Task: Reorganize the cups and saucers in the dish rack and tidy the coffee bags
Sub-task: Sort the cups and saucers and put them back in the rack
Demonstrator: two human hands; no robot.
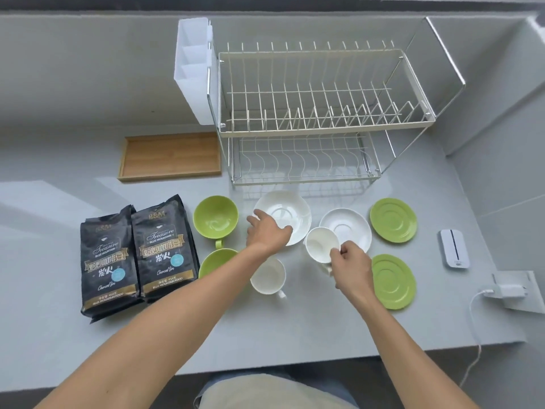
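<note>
My right hand (351, 268) grips a white cup (320, 243) by its near side, tilted over the counter. My left hand (267, 230) rests on the near-left rim of a white saucer (287, 212), fingers spread. A second white saucer (351, 228) lies right of the held cup. Another white cup (267, 276) stands under my left forearm. Two green cups (215, 216) (213, 261) sit to the left, two green saucers (393, 219) (393, 280) to the right. Two black coffee bags (107, 259) (165, 249) lie flat at the left. The two-tier wire dish rack (321, 128) stands behind, holding nothing.
A wooden tray (169, 156) lies left of the rack. A white plastic cutlery holder (193, 69) hangs on the rack's left end. A small white device (454, 247) and a charger with cable (507, 290) sit at the right, near the counter edge.
</note>
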